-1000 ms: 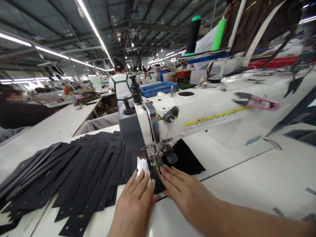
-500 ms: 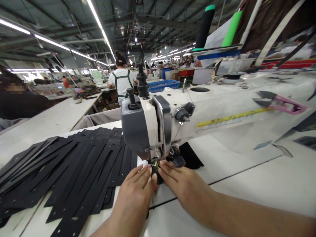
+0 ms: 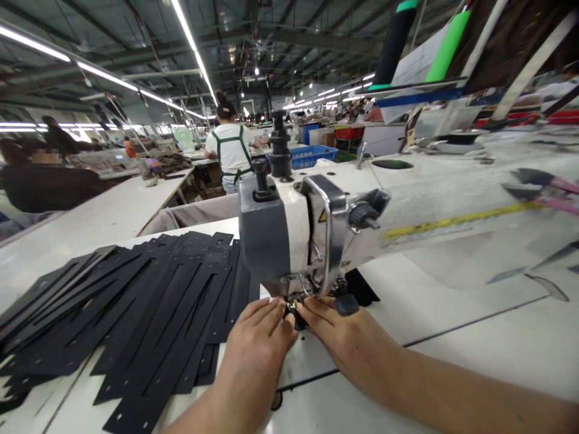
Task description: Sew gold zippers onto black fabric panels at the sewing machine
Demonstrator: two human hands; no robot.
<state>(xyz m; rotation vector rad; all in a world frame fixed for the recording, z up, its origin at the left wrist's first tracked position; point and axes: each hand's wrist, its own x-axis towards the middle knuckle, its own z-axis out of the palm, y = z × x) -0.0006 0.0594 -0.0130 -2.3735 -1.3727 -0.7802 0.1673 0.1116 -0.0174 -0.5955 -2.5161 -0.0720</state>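
Under the sewing machine head [image 3: 289,235], right at the needle, both hands meet on a small black piece [image 3: 296,314] with a glint of brass on it. Left hand [image 3: 253,349] lies flat, fingers together and stretched forward, tips pressing the piece's left edge against the machine bed [image 3: 407,313]. Right hand [image 3: 348,343] comes in from the right, fingertips pinched down on the piece's right edge, just beside a round black knob [image 3: 346,304] that hangs below the head. Piece is mostly hidden by the fingers and the foot; cannot tell its full shape. Neither hand wraps around anything, both press down. More black material [image 3: 362,288] shows behind the needle area, under the arm. Left of the hands, a big fanned pile of black slotted strips [image 3: 136,313] with small punched holes is spread over the white table [image 3: 90,229], near the left hand but not touching it. On top of the machine arm, far right, pink-handled thread snips [image 3: 547,190], blurred, and a yellow tape measure strip [image 3: 452,220] stuck along the arm's front. Above, black and green thread cones [image 3: 398,36] on a stand. In the background a person in a white shirt with green straps [image 3: 230,154] stands back to us beside a blue crate [image 3: 312,155]; another person in dark clothing [image 3: 45,181] sits far left.
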